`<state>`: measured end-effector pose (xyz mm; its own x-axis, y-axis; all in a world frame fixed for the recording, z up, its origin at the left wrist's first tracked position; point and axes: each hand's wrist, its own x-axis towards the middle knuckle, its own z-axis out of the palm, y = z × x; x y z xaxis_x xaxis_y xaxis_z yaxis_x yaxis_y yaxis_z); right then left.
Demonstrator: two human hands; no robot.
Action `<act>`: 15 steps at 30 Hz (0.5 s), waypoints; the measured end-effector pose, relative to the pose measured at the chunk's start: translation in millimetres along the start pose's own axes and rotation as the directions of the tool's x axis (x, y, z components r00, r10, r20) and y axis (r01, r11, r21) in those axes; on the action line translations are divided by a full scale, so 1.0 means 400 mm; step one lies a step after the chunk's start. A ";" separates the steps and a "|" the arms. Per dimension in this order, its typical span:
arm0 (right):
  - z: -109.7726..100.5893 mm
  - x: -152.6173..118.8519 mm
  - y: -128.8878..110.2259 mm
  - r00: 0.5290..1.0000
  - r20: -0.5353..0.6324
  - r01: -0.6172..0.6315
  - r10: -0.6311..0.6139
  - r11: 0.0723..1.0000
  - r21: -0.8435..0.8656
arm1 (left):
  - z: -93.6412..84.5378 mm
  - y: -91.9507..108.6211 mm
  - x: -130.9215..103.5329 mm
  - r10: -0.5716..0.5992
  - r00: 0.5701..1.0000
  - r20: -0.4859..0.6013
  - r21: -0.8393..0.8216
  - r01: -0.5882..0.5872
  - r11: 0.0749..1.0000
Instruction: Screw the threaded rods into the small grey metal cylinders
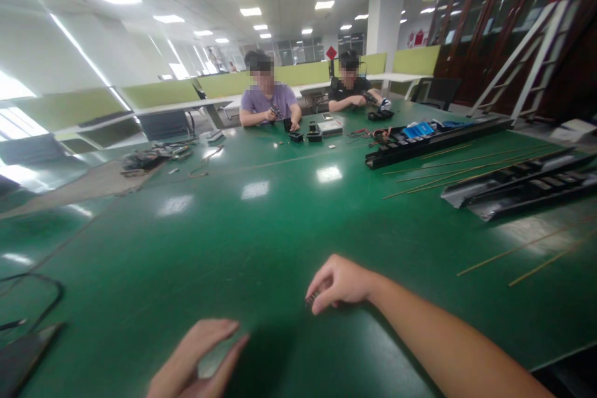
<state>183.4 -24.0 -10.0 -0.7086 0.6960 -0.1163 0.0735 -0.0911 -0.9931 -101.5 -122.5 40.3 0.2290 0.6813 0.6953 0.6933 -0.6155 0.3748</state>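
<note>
One dark piece (311, 300) sits between right-hand fingers (321, 276).

Small dark item (310, 300), over the near side of the table (209, 242): mostly covered by the right hand (342, 283); too small to identify. Right forearm (443, 323), table's near right: cut off by bottom edge. Left hand (186, 354), table's near side: wrist out of frame. Dark panel (23, 357), table's near left: cut off by left edge. Black cable (60, 289), just beyond it: blurred, runs out of frame. Black channels (517, 204) and thin rods (485, 264), table's right side: some ends cut off by right edge. Parts heap (149, 158), table's far left: blurred, pieces indistinct. Person in purple (268, 99) and person in black (342, 92), behind table's far edge: lower bodies hidden.
</note>
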 end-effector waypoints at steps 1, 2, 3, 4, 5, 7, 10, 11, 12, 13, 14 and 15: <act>0.003 -0.005 -0.002 0.999 0.037 -0.007 0.006 0.999 0.032 | 0.028 0.017 0.019 0.096 0.992 0.088 -0.049 -0.092 0.995; 0.006 -0.008 -0.004 0.998 0.056 -0.010 0.008 0.999 0.050 | 0.059 0.036 0.040 0.170 0.971 0.169 -0.101 -0.154 0.983; 0.007 -0.011 -0.006 0.998 0.066 -0.015 0.010 0.998 0.065 | 0.090 0.054 0.062 0.237 0.948 0.211 -0.163 -0.205 0.965; 0.007 -0.013 -0.008 0.997 0.074 -0.020 0.015 0.997 0.078 | 0.120 0.071 0.082 0.301 0.927 0.223 -0.245 -0.245 0.938; 0.006 -0.014 -0.010 0.997 0.080 -0.027 0.020 0.996 0.090 | 0.146 0.085 0.100 0.350 0.908 0.229 -0.328 -0.267 0.906; 0.004 -0.014 -0.012 0.995 0.091 -0.044 0.033 0.993 0.111 | 0.185 0.104 0.123 0.383 0.899 0.214 -0.436 -0.263 0.861; 0.003 -0.010 -0.012 0.993 0.114 -0.057 0.041 0.989 0.136 | 0.209 0.110 0.128 0.315 0.926 0.210 -0.455 -0.193 0.869; 0.003 -0.008 -0.011 0.991 0.124 -0.061 0.043 0.987 0.147 | 0.207 0.108 0.124 0.292 0.932 0.213 -0.452 -0.171 0.876; 0.004 -0.007 -0.010 0.989 0.142 -0.065 0.043 0.986 0.156 | 0.197 0.105 0.118 0.274 0.937 0.215 -0.451 -0.154 0.879; 0.004 -0.006 -0.009 0.985 0.167 -0.069 0.042 0.984 0.161 | 0.180 0.099 0.112 0.257 0.942 0.216 -0.443 -0.140 0.885; 0.003 -0.005 -0.008 0.979 0.200 -0.074 0.041 0.984 0.161 | 0.155 0.091 0.105 0.229 0.949 0.218 -0.420 -0.121 0.899; 0.002 -0.004 -0.006 0.972 0.233 -0.080 0.043 0.985 0.154 | 0.123 0.080 0.098 0.185 0.961 0.205 -0.375 -0.098 0.922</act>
<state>183.7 -25.3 -7.3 -0.8486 0.5067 -0.1524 0.0212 -0.2552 -0.9666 -36.8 -95.9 49.3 0.4885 0.6218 0.6121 0.3602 -0.7827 0.5076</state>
